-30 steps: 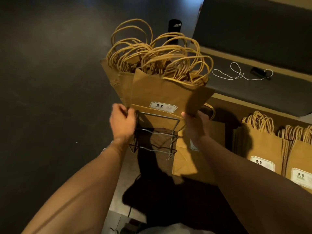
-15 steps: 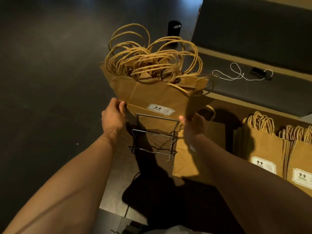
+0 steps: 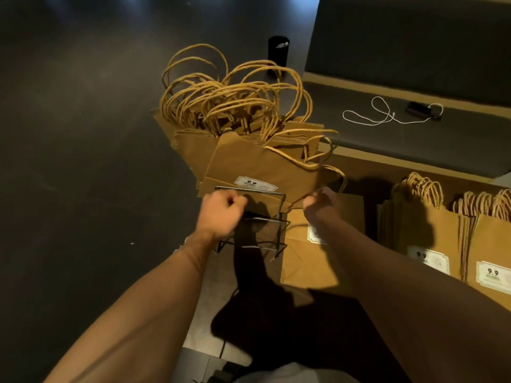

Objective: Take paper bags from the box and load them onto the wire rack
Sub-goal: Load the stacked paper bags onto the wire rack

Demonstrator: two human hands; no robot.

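A thick bundle of brown paper bags [image 3: 249, 161] with twisted handles stands tilted in the far slot of the wire rack [image 3: 265, 219], its white label facing me. My left hand [image 3: 221, 214] is curled in a fist just in front of the rack's top wire, left of the bundle, with nothing visible in it. My right hand [image 3: 320, 205] is curled at the bundle's lower right corner and appears to pinch the edge there. The rack's nearer slots hold no bags.
One bag [image 3: 304, 261] lies flat right of the rack. More upright bag stacks [image 3: 420, 233] stand further right. A black cylinder [image 3: 278, 53] stands on the dark floor behind. A white cord [image 3: 387, 114] lies on the dark bench.
The bundle has settled lower into the rack. My left hand let go of its left side, moved right and nearer, and curled into a fist. My right hand barely moved.
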